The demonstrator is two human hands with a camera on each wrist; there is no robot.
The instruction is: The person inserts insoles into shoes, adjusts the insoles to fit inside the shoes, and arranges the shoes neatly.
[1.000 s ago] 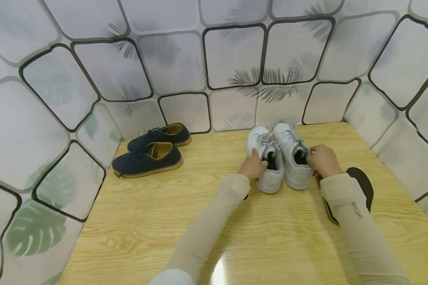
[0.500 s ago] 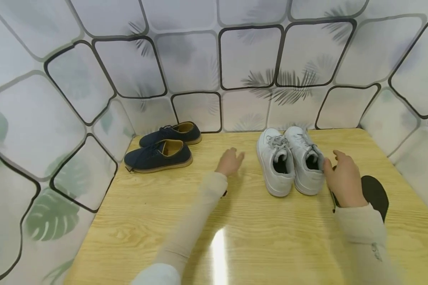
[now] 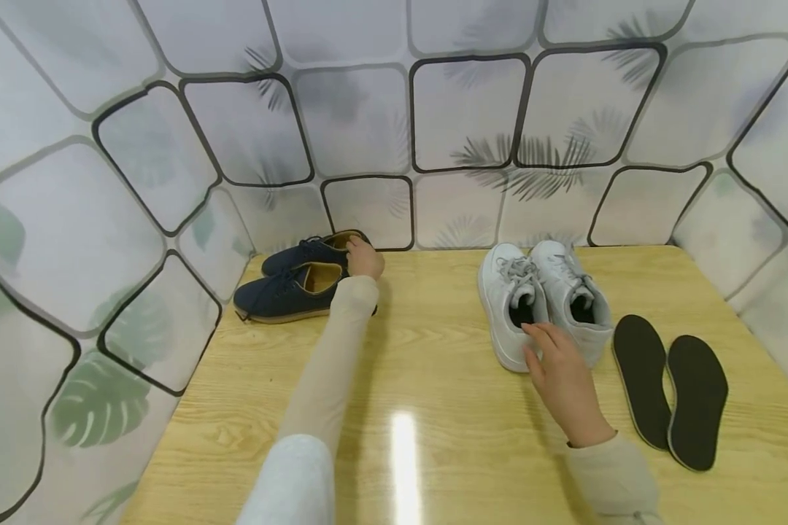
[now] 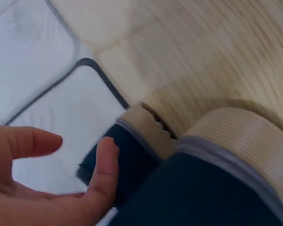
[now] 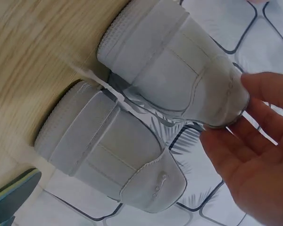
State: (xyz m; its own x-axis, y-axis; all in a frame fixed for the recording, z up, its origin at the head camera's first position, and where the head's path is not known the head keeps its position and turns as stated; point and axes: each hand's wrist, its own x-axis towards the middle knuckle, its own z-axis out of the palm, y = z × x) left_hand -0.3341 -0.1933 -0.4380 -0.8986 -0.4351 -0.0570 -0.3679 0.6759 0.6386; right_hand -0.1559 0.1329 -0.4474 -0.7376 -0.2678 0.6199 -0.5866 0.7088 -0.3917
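Observation:
In the head view, my left hand (image 3: 365, 259) reaches to the heel of the far navy shoe (image 3: 302, 255). The left wrist view has thumb and fingers spread apart close to that navy heel (image 4: 127, 150). A second navy shoe (image 3: 282, 295) lies nearer, partly behind the wrist. My right hand (image 3: 560, 375) is at the heel of the left white sneaker (image 3: 504, 310), its fingertips right at the collar. In the right wrist view this white heel (image 5: 179, 66) lies between loosely bent thumb and fingers. The other white sneaker (image 3: 591, 332) stands beside it on the right.
Two black insoles (image 3: 641, 379) lie side by side on the wooden tabletop (image 3: 433, 350), right of the sneakers. A patterned wall covering (image 3: 361, 109) rises behind and at both sides.
The left hand has left the white sneakers and moved left to the navy shoes. The right hand has shifted from the right sneaker's outer side to the left sneaker's heel, uncovering the insoles.

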